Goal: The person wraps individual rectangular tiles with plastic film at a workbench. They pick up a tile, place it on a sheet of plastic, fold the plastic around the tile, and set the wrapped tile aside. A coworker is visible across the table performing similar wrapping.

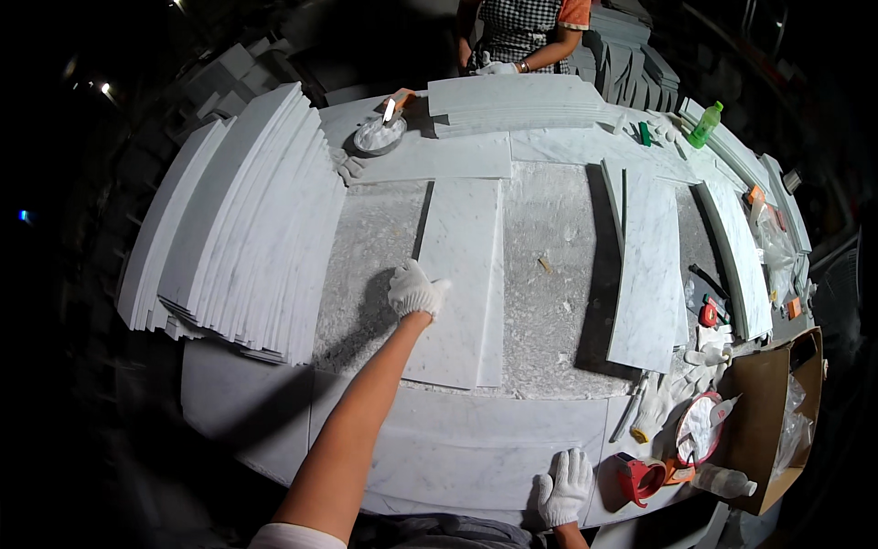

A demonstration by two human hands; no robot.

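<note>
While the left hand (416, 290), in a white knitted glove, rests at the left edge of a long marble slab (453, 302), the right hand (565, 488), gloved alike, lies on the pale near border (476, 430) of the workbench, its fingers straight and side by side, its thumb apart. The left fingers bend out of sight, so whether they clamp the slab cannot be told. The slab lies flat at the middle of the bench, its long sides running away from the person. Its face is white, clouded with soft, faint grey veins, and looks smooth, with straight edges. A strip of another pale slab (491, 320) shows along its right side. On both sides the rough grey bench surface (553, 320) is speckled with white. To the left leans a thick row of slabs (247, 220); to the right lie more slabs (645, 284). Across the bench stands a co-worker (521, 37) in a checked apron.
</note>
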